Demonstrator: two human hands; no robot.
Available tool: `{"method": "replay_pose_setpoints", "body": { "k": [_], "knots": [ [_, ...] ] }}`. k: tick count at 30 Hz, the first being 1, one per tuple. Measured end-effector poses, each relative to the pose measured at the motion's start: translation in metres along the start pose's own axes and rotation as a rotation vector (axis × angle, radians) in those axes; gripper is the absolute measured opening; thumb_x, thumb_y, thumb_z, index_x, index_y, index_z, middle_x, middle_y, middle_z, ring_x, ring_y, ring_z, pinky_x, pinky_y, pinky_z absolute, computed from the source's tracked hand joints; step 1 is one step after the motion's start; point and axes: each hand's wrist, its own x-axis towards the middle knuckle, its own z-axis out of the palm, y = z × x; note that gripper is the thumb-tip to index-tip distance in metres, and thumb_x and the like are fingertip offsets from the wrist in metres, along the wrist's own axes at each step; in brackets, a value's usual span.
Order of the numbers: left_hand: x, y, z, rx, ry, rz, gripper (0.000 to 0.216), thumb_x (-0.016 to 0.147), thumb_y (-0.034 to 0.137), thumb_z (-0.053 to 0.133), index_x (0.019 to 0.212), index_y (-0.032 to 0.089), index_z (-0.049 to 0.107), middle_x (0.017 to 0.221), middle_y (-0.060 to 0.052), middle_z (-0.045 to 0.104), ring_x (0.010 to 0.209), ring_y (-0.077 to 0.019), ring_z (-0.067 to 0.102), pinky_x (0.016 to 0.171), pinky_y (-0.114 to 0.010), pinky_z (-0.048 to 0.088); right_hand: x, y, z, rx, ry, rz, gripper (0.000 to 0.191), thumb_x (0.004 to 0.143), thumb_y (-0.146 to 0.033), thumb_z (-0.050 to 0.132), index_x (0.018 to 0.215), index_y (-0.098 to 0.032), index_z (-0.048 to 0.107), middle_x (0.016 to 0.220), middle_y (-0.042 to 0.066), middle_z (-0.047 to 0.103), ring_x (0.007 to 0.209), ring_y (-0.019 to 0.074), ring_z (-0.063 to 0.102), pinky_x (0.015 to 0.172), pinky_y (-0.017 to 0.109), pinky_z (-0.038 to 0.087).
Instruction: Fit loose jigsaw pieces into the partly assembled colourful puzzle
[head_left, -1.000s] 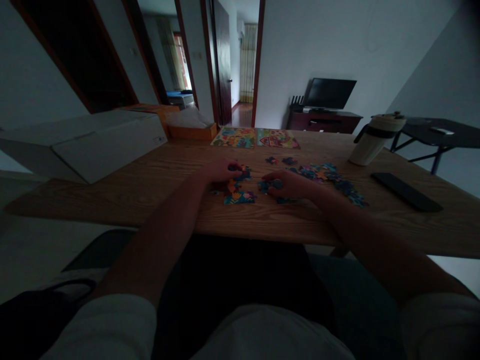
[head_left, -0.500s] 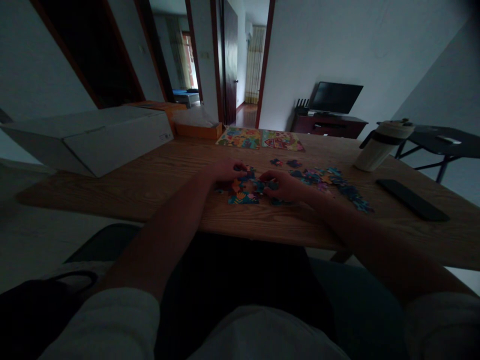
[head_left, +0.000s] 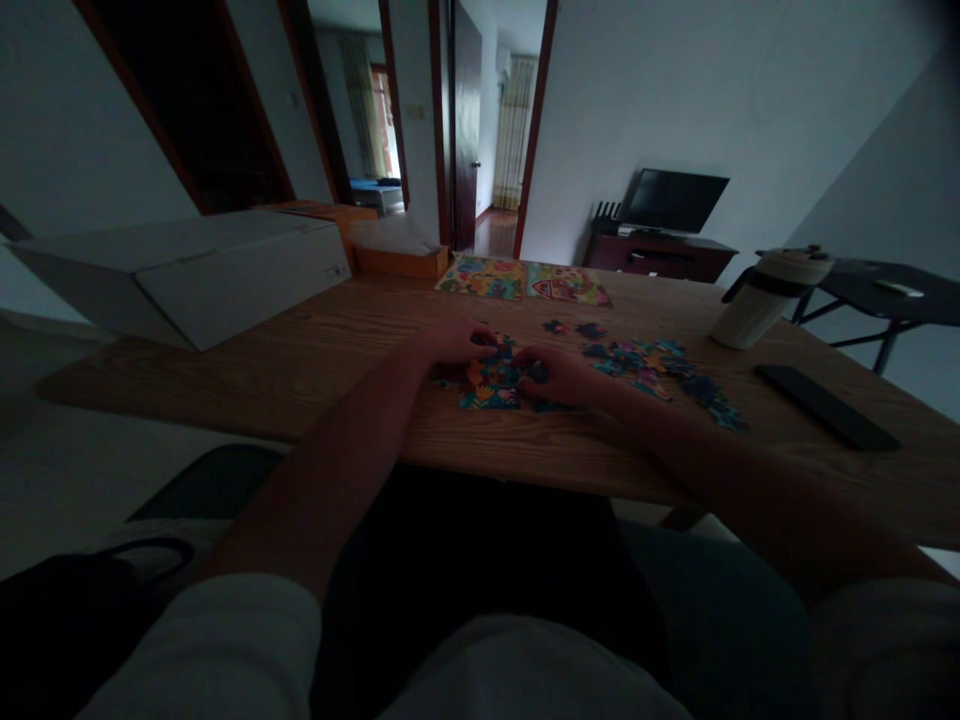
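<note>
A partly joined jigsaw puzzle [head_left: 489, 397], with orange and teal colours, lies on the wooden table in front of me. My left hand [head_left: 452, 343] is at its upper left, fingers curled and closed on a dark blue piece at the puzzle's top edge. At the puzzle's right side, my right hand [head_left: 564, 376] pinches a dark jigsaw piece [head_left: 538, 371] between thumb and fingers. Part of another piece lies under that hand. To the right spreads a pile of loose jigsaw pieces [head_left: 660, 357]. Two loose pieces [head_left: 591, 330] lie beyond my right hand. The dim light hides fine detail.
Two colourful picture sheets [head_left: 484, 278] lie farther back on the table [head_left: 352, 350]. At left stand a white box [head_left: 247, 285] and an orange box [head_left: 405, 262] with clear plastic. A tumbler [head_left: 761, 300] and a dark flat object [head_left: 825, 407] are at right.
My right hand has shifted slightly left, closer to the joined puzzle, with its piece. My left hand stays at the top edge. The view has tilted a little.
</note>
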Motion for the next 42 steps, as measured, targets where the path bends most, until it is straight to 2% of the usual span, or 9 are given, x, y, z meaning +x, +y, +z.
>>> {"method": "replay_pose_setpoints", "body": {
  "k": [4,12,23,25,28,30,32,37,42],
  "knots": [
    [-0.001,0.002,-0.001,0.002,-0.007,-0.003,0.043,0.088,0.044,0.056,0.121,0.019,0.069,0.117,-0.008,0.072,0.097,-0.0223,0.067,0.082,-0.029,0.048,0.005,-0.002,0.001,0.007,-0.035,0.006,0.035,0.084,-0.032,0.067,0.119,-0.026,0.067,0.11,0.004,0.074,0.091,0.022,0.07,0.083,0.035,0.054],
    [0.0,-0.001,0.0,0.001,-0.006,0.048,0.039,0.091,0.039,0.057,0.121,0.019,0.069,0.116,-0.006,0.071,0.096,-0.0209,0.065,0.086,-0.029,0.047,0.011,0.001,0.003,0.022,-0.037,-0.154,0.036,0.085,-0.025,0.064,0.12,-0.026,0.069,0.121,0.004,0.07,0.109,0.0225,0.066,0.099,0.036,0.048],
    [0.004,-0.008,0.003,0.02,-0.008,0.035,0.042,0.09,0.042,0.056,0.122,0.018,0.068,0.116,-0.007,0.071,0.096,-0.0205,0.065,0.081,-0.028,0.047,0.011,0.003,0.003,-0.01,-0.031,-0.153,0.031,0.091,-0.033,0.061,0.121,-0.028,0.069,0.124,0.005,0.068,0.112,0.0228,0.065,0.103,0.04,0.046],
    [0.003,-0.007,0.002,0.021,-0.018,0.024,0.042,0.09,0.043,0.057,0.122,0.018,0.068,0.116,-0.007,0.071,0.095,-0.0205,0.066,0.08,-0.027,0.047,0.006,0.004,-0.001,0.009,-0.045,-0.167,0.036,0.09,-0.039,0.062,0.125,-0.029,0.067,0.13,0.005,0.066,0.118,0.0239,0.062,0.106,0.041,0.045],
    [0.002,-0.004,0.0,0.042,-0.023,0.007,0.044,0.088,0.044,0.058,0.123,0.02,0.068,0.119,-0.007,0.07,0.098,-0.0217,0.065,0.083,-0.028,0.046,-0.006,0.011,-0.013,0.003,-0.108,-0.186,0.057,0.084,-0.046,0.069,0.138,-0.03,0.058,0.143,0.005,0.056,0.13,0.0262,0.054,0.112,0.043,0.039],
    [0.001,-0.002,-0.002,0.043,-0.028,-0.008,0.045,0.087,0.045,0.06,0.125,0.022,0.067,0.12,-0.007,0.07,0.101,-0.0228,0.065,0.086,-0.029,0.046,-0.016,0.017,-0.022,-0.042,-0.159,-0.155,0.073,0.078,-0.05,0.075,0.144,-0.03,0.051,0.15,0.006,0.049,0.136,0.0287,0.048,0.115,0.046,0.035],
    [0.0,-0.001,-0.002,0.026,-0.038,-0.031,0.046,0.086,0.045,0.06,0.125,0.022,0.067,0.12,-0.007,0.07,0.101,-0.0237,0.065,0.087,-0.03,0.045,-0.024,0.021,-0.029,-0.084,-0.184,-0.11,0.079,0.074,-0.05,0.078,0.145,-0.031,0.051,0.153,0.007,0.045,0.139,0.031,0.044,0.116,0.049,0.032],
    [0.0,-0.003,-0.002,0.023,-0.047,-0.03,0.049,0.084,0.045,0.062,0.127,0.021,0.066,0.121,-0.009,0.069,0.102,-0.0244,0.065,0.086,-0.031,0.047,-0.03,0.018,-0.035,-0.089,-0.142,-0.159,0.054,0.074,-0.045,0.079,0.125,-0.032,0.068,0.147,0.005,0.051,0.134,0.031,0.049,0.114,0.047,0.036],
    [-0.004,0.01,-0.001,0.04,-0.078,0.098,0.056,0.075,0.052,0.073,0.124,0.026,0.069,0.133,-0.006,0.064,0.117,-0.0257,0.059,0.098,-0.03,0.042,-0.029,0.005,-0.035,-0.063,-0.147,-0.209,0.036,0.077,-0.037,0.076,0.112,-0.03,0.074,0.13,0.005,0.064,0.118,0.0272,0.061,0.106,0.041,0.044]
  ]
}}
